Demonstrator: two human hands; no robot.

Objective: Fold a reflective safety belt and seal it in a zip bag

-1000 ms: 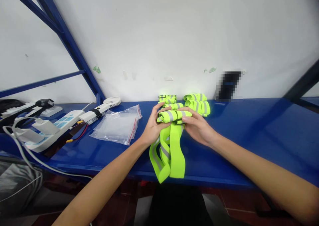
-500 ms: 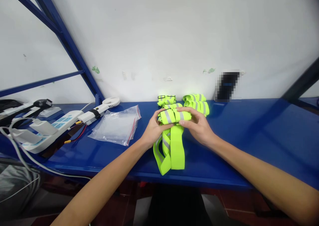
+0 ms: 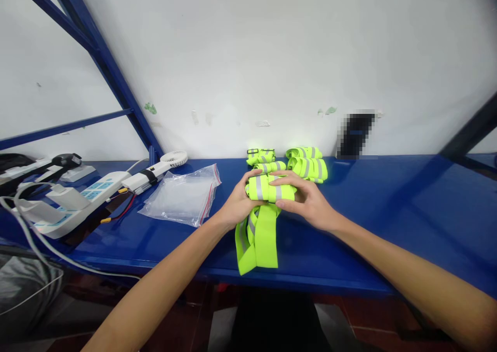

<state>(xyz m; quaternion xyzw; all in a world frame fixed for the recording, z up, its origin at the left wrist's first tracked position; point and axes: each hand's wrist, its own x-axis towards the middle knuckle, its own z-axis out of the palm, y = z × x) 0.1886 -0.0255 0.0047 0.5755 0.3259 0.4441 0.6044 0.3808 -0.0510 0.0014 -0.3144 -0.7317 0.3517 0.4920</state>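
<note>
Currently, I am looking down through the head camera at a striped roll (image 3: 269,188) of bright yellow-green strap with silver-grey bands, which is sitting near the middle of the blue tabletop (image 3: 388,207), and I am placing everything by that roll. My left hand (image 3: 237,203) is grasping its left end, with fingers curving over the far side and the thumb pressing along the near side. My right hand (image 3: 310,198) is grasping the right end in much the same way, thumb tip resting low on its near face. Loose strap loops (image 3: 266,238) are trailing from under the roll toward the near edge. Just behind the roll, a small strap bundle (image 3: 269,166) is lying, and beyond that a buckled bundle (image 3: 260,156) is showing black hardware. Behind and to the right of the roll, a front right bundle (image 3: 308,169) and a rear right bundle (image 3: 305,152) are lying together. Farther right, a dark pixelated object (image 3: 355,134) is standing by the white wall (image 3: 248,57). Left of the roll, clear zip bags (image 3: 178,194) with red-lined edges are lying in an overlapping pile. Beyond the bags from the roll, a white handheld fan (image 3: 174,159) is resting, and farther left a power strip (image 3: 95,191) is holding white plugs.
</note>
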